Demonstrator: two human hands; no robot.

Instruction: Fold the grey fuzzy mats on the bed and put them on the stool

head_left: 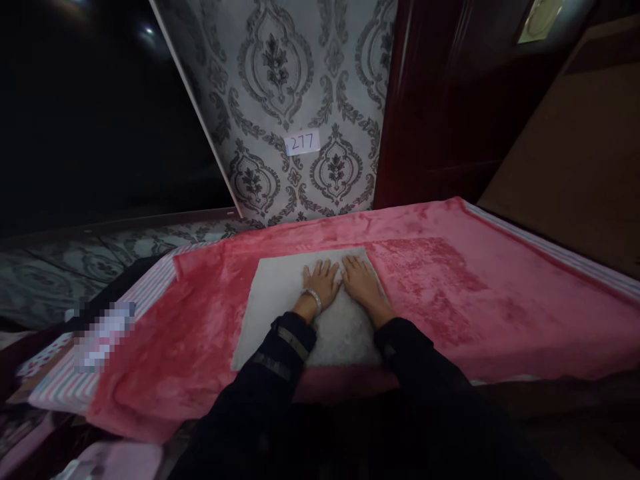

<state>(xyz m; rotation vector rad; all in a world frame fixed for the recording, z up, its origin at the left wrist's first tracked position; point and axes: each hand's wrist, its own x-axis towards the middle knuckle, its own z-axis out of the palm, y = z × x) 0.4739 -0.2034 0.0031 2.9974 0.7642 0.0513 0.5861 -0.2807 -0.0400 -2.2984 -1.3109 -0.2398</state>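
A pale grey folded cloth (273,300) lies flat on a pink plush blanket (450,293) that covers the surface in front of me. My left hand (323,280) rests palm down on the far part of the cloth, fingers stretched out, with a silver bangle at the wrist. Right beside it my right hand (361,279) lies flat on the cloth too, fingers extended toward its far edge. Both arms wear dark sleeves. Neither hand holds anything.
A striped sheet (150,287) shows under the blanket's left and right edges. Behind stands a wall with grey damask wallpaper and a paper label reading 277 (302,142). A dark red wooden door (440,113) is at the right; the left side is dark.
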